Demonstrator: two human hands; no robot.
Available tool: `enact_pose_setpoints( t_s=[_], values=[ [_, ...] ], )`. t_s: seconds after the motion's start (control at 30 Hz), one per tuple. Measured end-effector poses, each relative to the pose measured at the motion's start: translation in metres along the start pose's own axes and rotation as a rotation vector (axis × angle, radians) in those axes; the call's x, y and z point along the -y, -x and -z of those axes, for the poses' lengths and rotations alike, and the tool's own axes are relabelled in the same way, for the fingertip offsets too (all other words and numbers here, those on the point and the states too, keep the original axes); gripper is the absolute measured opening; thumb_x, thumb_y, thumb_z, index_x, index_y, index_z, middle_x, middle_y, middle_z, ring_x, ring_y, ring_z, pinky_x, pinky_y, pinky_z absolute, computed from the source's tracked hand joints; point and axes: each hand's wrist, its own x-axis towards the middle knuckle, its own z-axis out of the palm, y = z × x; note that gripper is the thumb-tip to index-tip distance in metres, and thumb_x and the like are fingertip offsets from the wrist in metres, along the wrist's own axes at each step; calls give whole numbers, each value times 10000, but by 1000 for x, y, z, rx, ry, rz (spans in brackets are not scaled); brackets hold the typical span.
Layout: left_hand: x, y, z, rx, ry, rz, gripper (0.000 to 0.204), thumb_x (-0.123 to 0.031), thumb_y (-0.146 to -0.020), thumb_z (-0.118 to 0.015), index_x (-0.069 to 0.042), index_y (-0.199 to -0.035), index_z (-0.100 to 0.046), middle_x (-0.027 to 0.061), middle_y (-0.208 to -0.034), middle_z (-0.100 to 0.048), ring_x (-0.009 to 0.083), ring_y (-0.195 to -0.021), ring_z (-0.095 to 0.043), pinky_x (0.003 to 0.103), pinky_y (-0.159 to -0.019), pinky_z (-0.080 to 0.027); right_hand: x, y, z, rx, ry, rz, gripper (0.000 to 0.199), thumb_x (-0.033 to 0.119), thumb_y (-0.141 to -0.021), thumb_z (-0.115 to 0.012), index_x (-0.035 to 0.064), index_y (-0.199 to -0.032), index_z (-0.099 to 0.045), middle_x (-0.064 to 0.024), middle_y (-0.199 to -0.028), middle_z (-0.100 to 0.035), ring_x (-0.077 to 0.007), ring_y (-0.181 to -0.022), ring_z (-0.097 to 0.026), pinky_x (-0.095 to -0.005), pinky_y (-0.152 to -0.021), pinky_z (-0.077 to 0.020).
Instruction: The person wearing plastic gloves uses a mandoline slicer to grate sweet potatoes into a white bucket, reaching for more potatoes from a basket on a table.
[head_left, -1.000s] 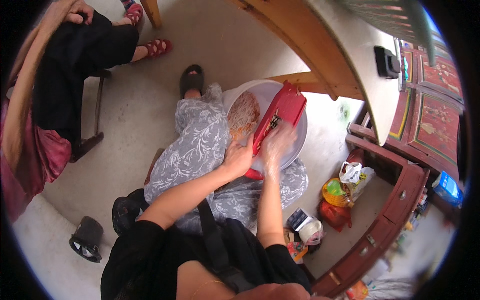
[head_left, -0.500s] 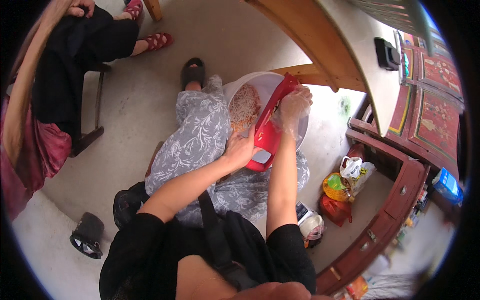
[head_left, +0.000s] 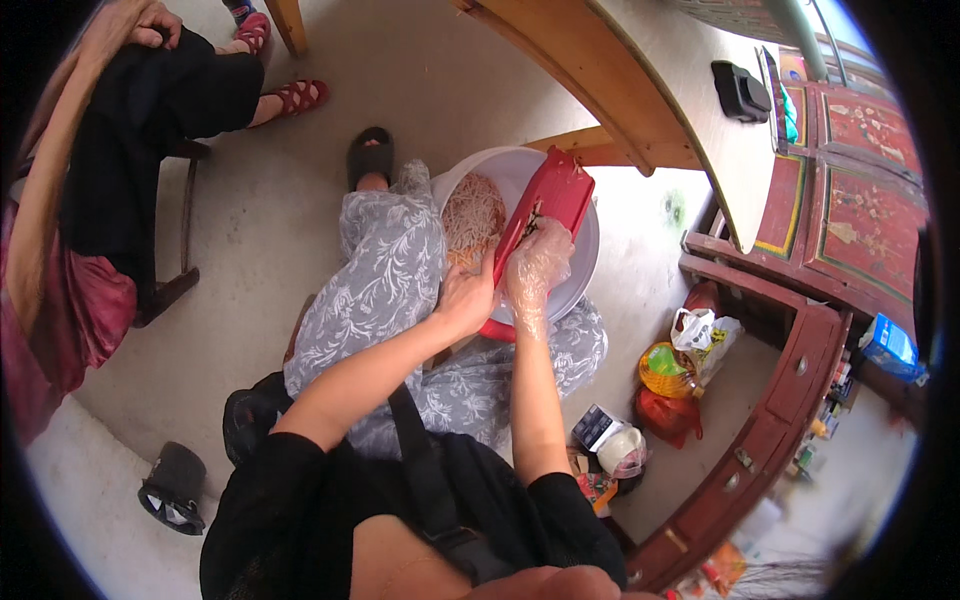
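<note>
A red plastic grater leans across a large white basin between my knees. My left hand is closed round the grater's near left side. In a clear plastic glove, my right hand bends its fingers down against the grater's face; whatever is under them is hidden. Small pale and dark bits cling to the grater beside the gloved fingers. Inside the basin, left of the grater, lies a heap of thin pale and orange shreds.
A wooden table overhangs the basin's far right. To the right, an oil bottle and a red bag sit by a red drawer unit. Another person sits at left, near a black bin.
My gloved right hand has come down along the grater toward me and left. The grater has tilted, showing more of its red far end. The whole view has shifted slightly.
</note>
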Motion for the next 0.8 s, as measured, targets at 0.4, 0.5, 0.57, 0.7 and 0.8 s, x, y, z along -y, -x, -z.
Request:
enact_pose_setpoints(
  t_s=[0.4,0.5,0.57,0.7,0.8],
  values=[
    [-1,-8,-7,-143,-2,-73,750,-280,-778,-646,86,-1302,-254,199,-744,-624,357,-694,-598,403,-811,-398,-16,-52,-27,-146,22,125,186,130,-793,-500,34,-943,-554,-173,-925,-568,-358,-886,-546,-466,-767,-432],
    [4,-6,-5,-102,49,-102,765,-274,-769,-657,91,-1300,-243,192,-759,-629,357,-710,-603,414,-825,-398,-4,-88,-3,222,187,87,216,128,-804,-456,25,-952,-577,-199,-982,-574,-363,-917,-546,-469,-812,-421],
    [7,1,-10,-120,39,-90,771,-268,-767,-660,89,-1303,-238,187,-760,-630,359,-714,-604,421,-824,-398,-7,-46,-10,76,144,182,219,121,-797,-461,29,-956,-579,-205,-988,-574,-358,-921,-551,-458,-815,-427],
    [4,0,-8,58,-37,36,799,-274,-754,-673,74,-1318,-226,185,-760,-635,349,-704,-605,401,-803,-405,-24,-10,-20,-80,62,207,204,111,-790,-468,39,-945,-580,-204,-976,-576,-355,-908,-557,-443,-801,-440],
    [7,-5,-15,-65,1,-35,808,-266,-753,-674,73,-1324,-213,181,-749,-634,344,-700,-606,397,-793,-407,-4,-71,-11,66,27,-63,189,119,-828,-464,27,-964,-559,-203,-1002,-585,-375,-966,-549,-452,-826,-434]
  ],
)
